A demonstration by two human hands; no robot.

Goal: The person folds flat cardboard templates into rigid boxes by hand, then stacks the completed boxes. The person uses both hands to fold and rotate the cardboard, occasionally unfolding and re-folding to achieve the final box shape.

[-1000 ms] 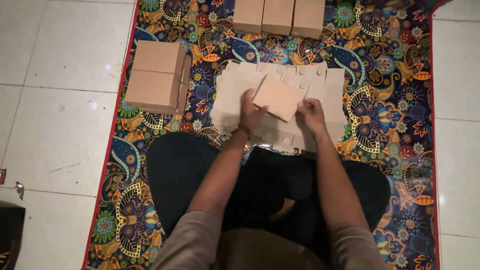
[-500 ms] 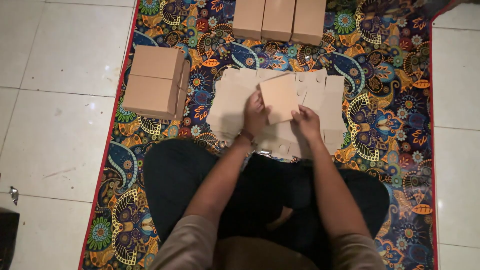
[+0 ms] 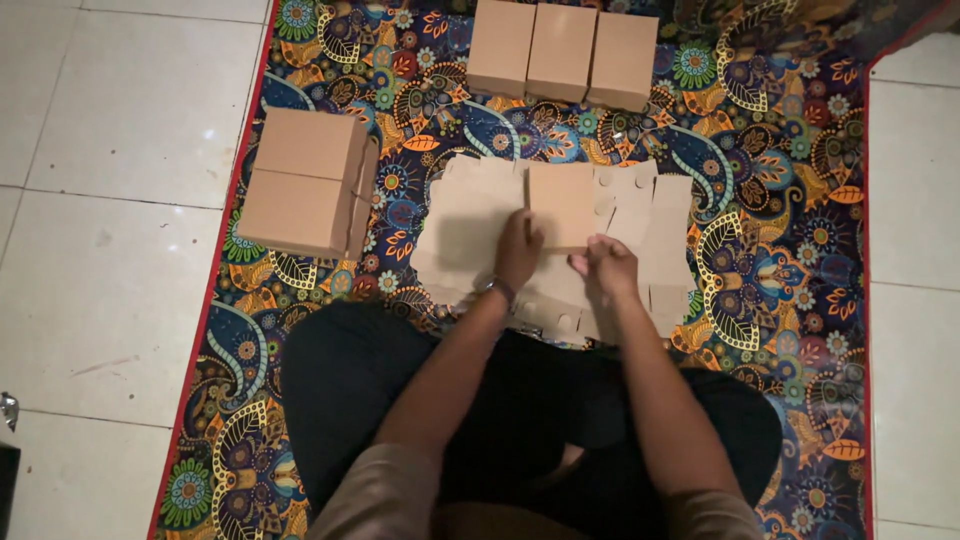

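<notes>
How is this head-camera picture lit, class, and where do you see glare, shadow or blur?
Head view: dim, warm light; a small glare spot on the white floor tiles; the person's dark lap in deep shadow; the left hand and right hand on the flat cardboard sheet look slightly soft; the folded boxes stay fairly sharp.

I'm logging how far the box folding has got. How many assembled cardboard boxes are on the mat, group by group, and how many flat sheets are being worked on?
Boxes in the row at the top: 3
Boxes stacked at the left: 2
Flat cardboard sheets under the left hand and right hand, a pile: cannot be counted
Total assembled boxes: 5
</notes>
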